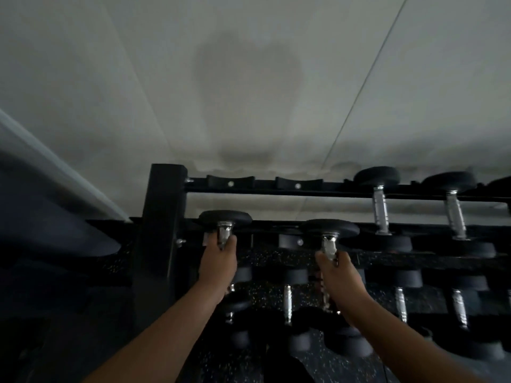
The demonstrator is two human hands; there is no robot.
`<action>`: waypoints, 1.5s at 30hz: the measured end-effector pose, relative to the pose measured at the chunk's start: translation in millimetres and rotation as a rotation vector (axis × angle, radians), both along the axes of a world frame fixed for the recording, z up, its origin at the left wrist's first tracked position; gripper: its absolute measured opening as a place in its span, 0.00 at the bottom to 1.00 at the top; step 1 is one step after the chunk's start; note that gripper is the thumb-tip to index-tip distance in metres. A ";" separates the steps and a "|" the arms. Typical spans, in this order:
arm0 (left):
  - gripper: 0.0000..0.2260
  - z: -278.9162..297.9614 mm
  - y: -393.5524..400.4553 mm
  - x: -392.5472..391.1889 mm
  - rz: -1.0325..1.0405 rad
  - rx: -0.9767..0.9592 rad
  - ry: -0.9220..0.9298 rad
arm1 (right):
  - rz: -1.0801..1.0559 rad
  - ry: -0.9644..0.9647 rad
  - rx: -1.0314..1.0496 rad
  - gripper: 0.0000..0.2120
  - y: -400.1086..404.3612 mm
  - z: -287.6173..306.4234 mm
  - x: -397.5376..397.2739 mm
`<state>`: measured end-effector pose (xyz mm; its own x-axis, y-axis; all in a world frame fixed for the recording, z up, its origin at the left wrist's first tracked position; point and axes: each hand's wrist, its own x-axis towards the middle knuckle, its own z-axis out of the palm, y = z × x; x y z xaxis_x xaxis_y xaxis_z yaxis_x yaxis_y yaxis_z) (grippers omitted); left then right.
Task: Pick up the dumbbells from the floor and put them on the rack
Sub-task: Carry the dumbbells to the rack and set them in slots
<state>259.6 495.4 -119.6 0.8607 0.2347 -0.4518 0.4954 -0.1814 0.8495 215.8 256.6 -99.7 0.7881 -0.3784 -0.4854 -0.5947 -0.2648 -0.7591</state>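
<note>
My left hand [218, 258] grips the chrome handle of a black dumbbell [225, 218], held up in front of the rack's top tier at its left end. My right hand [336, 272] grips the handle of a second black dumbbell [330, 228], a little to the right and at about the same height. The black steel rack [163, 217] stands against the pale wall. Two empty saddles [231, 181] sit on its top rail, behind and above the held dumbbells. The near heads of both held dumbbells are hidden by my hands and forearms.
Two dumbbells [380, 205] rest on the top tier to the right. Several more dumbbells [401, 294] lie on the lower tier. The floor [271, 294] is black speckled rubber. A dark blurred shape [55, 217] fills the left edge.
</note>
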 end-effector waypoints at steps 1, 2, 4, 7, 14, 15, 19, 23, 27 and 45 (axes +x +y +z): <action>0.15 -2.2 -9.7 17.0 0.007 0.017 0.002 | -0.006 -0.006 0.006 0.11 -11.2 -1.7 10.7; 0.14 -5.0 -17.3 32.9 0.011 0.043 0.000 | -0.006 -0.007 0.005 0.12 -21.0 -3.8 20.7; 0.14 -8.5 -25.9 61.7 0.012 0.108 -0.004 | -0.003 -0.003 0.010 0.11 -34.3 -8.1 39.1; 0.15 -16.2 -26.4 98.7 -0.001 0.162 0.018 | 0.001 0.020 0.033 0.11 -43.5 -16.4 61.7; 0.19 -39.1 -12.5 144.0 0.007 0.296 0.055 | 0.000 0.053 0.111 0.11 -33.3 -35.7 100.6; 0.20 -42.9 -13.3 146.6 0.001 0.300 0.060 | -0.003 0.057 0.128 0.11 -31.3 -37.9 105.1; 0.21 -56.5 -21.7 153.6 -0.020 0.347 0.089 | 0.011 0.059 0.104 0.10 -24.5 -43.4 126.3; 0.23 -61.9 -23.2 151.4 -0.034 0.449 0.079 | 0.012 0.057 0.111 0.10 -21.1 -50.0 151.1; 0.24 -64.0 -26.4 151.3 -0.032 0.526 0.085 | 0.021 0.081 0.105 0.13 -16.4 -60.1 174.8; 0.25 -71.8 -18.5 156.8 -0.102 0.558 0.095 | 0.348 0.159 -0.203 0.18 -6.2 -63.7 192.0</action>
<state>416.3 476.9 -191.5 0.8534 0.3775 -0.3593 0.5209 -0.6407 0.5640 407.8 250.4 -163.4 0.8072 -0.2037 -0.5540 -0.5489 -0.6043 -0.5775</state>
